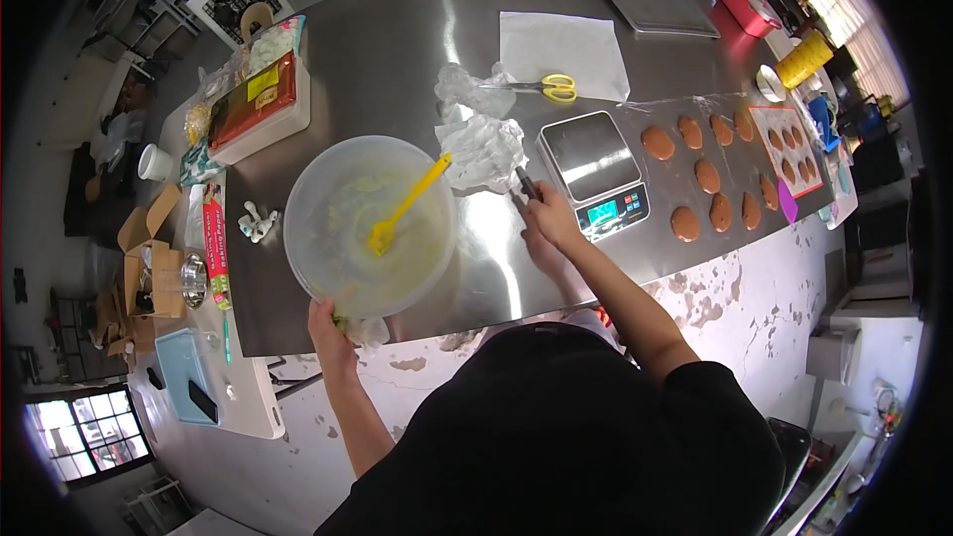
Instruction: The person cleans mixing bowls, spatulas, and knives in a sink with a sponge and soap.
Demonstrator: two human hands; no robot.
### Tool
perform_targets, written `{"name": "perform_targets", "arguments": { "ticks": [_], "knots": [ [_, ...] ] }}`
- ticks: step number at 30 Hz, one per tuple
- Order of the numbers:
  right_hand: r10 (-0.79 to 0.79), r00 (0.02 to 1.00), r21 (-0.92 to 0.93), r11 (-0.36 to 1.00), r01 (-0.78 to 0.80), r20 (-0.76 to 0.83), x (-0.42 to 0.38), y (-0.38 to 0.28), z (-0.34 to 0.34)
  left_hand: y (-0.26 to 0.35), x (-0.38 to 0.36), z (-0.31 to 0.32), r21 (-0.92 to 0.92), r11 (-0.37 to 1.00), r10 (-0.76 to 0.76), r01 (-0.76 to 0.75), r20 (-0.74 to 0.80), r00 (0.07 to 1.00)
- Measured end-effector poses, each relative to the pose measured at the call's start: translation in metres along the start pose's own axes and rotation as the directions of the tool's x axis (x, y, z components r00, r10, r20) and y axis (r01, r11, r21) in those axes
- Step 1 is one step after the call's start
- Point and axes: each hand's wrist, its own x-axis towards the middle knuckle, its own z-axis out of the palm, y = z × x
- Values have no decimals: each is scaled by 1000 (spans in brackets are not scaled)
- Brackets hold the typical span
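A large translucent plastic bowl [298, 223] stands on the steel table, with pale smears inside it. A yellow spatula [409, 206] leans in the bowl, its handle over the right rim. My left hand [333, 335] is closed on the bowl's near rim, beside a crumpled bit of clear plastic [369, 333]. To the right of the bowl, my right hand [552, 215] is wrapped round a dark handle [526, 182]. That handle reaches the edge of a crumpled sheet of foil [484, 154]; I cannot make out what kind of tool it belongs to.
Right of the foil is a digital scale [591, 159], then several round brown pieces [707, 176] on the table. Beyond lie yellow-handled scissors [558, 88], white paper [566, 50] and a metal tray [650, 2]. At left are a white container [263, 124] and a boxed roll [215, 248].
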Motion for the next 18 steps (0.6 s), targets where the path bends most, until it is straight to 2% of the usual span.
{"name": "perform_targets", "arguments": {
  "ticks": [1, 4, 5, 7, 9, 11, 13, 17, 18],
  "knots": [
    [0, 1000, 0, 1000, 0, 0, -8, -11, -2, -2, 1, 1, 0, 1000, 0, 0, 0, 1000],
    [-142, 972, 282, 940, 192, -189, -40, -53, -7, -10, 2, 5, 61, 998, 29, -33, 77, 997],
    [-142, 970, 280, 940, 195, -198, -47, -56, -8, -13, 2, 8, 58, 998, 0, -6, 97, 995],
    [-233, 970, 216, 946, 241, -64, -62, -61, -14, -16, 1, 20, 60, 998, -31, 23, 137, 990],
    [-307, 952, 181, 935, 304, -10, -79, -71, -24, -15, -2, 35, 25, 999, -52, 48, 143, 988],
    [-238, 968, 204, 954, 218, 77, -96, -82, -39, -16, -3, 47, 42, 998, -54, 46, 203, 978],
    [-274, 957, 187, 949, 253, 96, -103, -78, -52, -17, -3, 62, 82, 996, -41, 20, 267, 963],
    [-261, 965, 180, 948, 261, -22, -125, -75, -88, -10, -11, 109, 85, 996, -48, 12, 436, 899],
    [-189, 982, 249, 951, 186, -9, -131, -73, -98, -11, -12, 121, 111, 994, -55, 5, 454, 889]
  ]
}}
